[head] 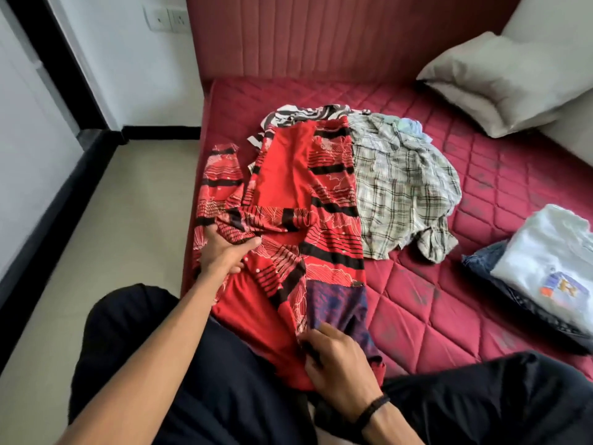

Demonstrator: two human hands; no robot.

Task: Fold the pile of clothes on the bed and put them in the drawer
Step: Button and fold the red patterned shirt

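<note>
A: What's closest to the person?

B: The right hand [337,358], at about 6 o'clock, with a braided black wristband [372,411]. Its fingers curl onto the near hem of the red shirt [288,200], pinching the thin cloth where a purple patterned patch [337,303] shows.

A: And the other hand?

B: The left hand [224,252], at about 9 o'clock, grips a bunched fold of the same shirt, thumb stretched across the cloth and fingers tucked under it. The shirt is soft and wrinkled, red with black bands and fine white line drawing, and lies lengthwise on the bed [417,316], its near end draped over the person's dark trousers.

A: What is the bed like?

B: A dark red mattress, quilted in diamonds, with grey smudges.

A: What's further out?

B: At 3 o'clock, a folded white shirt [545,252] sits on folded jeans [481,261]. Just beyond the red shirt, touching it, a crumpled plaid shirt [401,187] lies at 1 o'clock, and a black-and-white striped cloth [288,117] at 12. Farthest, at 2 o'clock, a plump grey pillow [497,81] rests near the ribbed padded headboard [337,33].
</note>
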